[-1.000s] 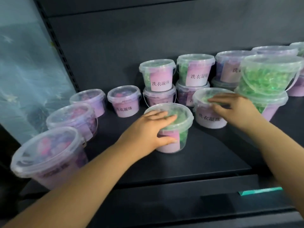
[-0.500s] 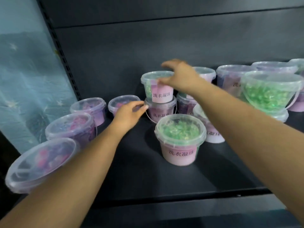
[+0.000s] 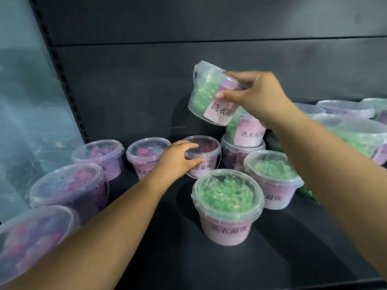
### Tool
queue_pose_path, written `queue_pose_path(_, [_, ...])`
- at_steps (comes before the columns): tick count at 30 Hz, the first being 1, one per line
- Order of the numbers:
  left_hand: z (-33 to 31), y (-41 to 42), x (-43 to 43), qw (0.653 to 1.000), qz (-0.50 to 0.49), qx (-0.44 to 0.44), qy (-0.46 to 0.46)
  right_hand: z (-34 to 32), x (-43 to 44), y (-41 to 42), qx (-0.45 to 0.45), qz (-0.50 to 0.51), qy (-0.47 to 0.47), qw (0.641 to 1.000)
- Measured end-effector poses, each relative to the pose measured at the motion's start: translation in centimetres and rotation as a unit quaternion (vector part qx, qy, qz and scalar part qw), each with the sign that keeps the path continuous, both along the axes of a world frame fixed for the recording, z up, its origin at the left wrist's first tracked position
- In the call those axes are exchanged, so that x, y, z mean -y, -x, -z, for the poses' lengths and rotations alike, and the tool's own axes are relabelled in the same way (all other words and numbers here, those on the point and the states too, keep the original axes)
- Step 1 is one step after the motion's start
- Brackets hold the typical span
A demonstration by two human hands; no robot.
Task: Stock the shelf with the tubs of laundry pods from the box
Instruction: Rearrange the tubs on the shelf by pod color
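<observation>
Tubs (image 3: 227, 208) of pods crowd the dark shelf (image 3: 146, 258) across the frame's middle. Upper centre, the right hand (image 3: 257, 95) grasps a tilted green tub (image 3: 206, 95), held above the rest. At centre, the left hand (image 3: 178, 159) clasps a purple tub (image 3: 206, 162) by its lid.

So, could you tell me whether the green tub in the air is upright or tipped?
Tipped: the green tub leans, lid toward upper left, gripped in the air by the right hand.

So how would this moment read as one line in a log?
stage: stocking shelf | right hand: grips green-pod tub in air, tilted | left hand: holds purple-pod tub by its lid, on shelf
</observation>
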State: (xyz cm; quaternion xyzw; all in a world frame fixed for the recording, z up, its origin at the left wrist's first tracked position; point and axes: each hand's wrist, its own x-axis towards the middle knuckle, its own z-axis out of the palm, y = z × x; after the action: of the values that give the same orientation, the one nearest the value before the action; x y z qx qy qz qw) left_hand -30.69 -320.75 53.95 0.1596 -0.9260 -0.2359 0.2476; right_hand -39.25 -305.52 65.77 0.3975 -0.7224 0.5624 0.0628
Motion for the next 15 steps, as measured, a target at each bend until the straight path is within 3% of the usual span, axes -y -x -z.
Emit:
queue_pose_path(4, [-0.2, 1.3, -0.1, 0.997, 0.027, 0.073, 0.025, -0.1, -4.4, -1.8, -0.014, -0.018, -0.006, 1.0])
queue_pose_path(7, [-0.2, 1.3, 0.0, 0.997, 0.03, 0.07, 0.028, 1.3, -8.1, -2.4, -0.008, 0.021, -0.03, 0.999])
queue_pose_path(12, [-0.5, 0.8, -0.2, 0.992, 0.037, 0.099, 0.07, 4.5, -10.9, -2.1, -0.035, 0.122, -0.146, 0.981])
queue_pose_path(15, [-0.7, 0.5, -0.4, 0.993, 0.031, 0.088, 0.078, 5.4, -11.3, -2.1, -0.105, 0.156, -0.202, 0.961])
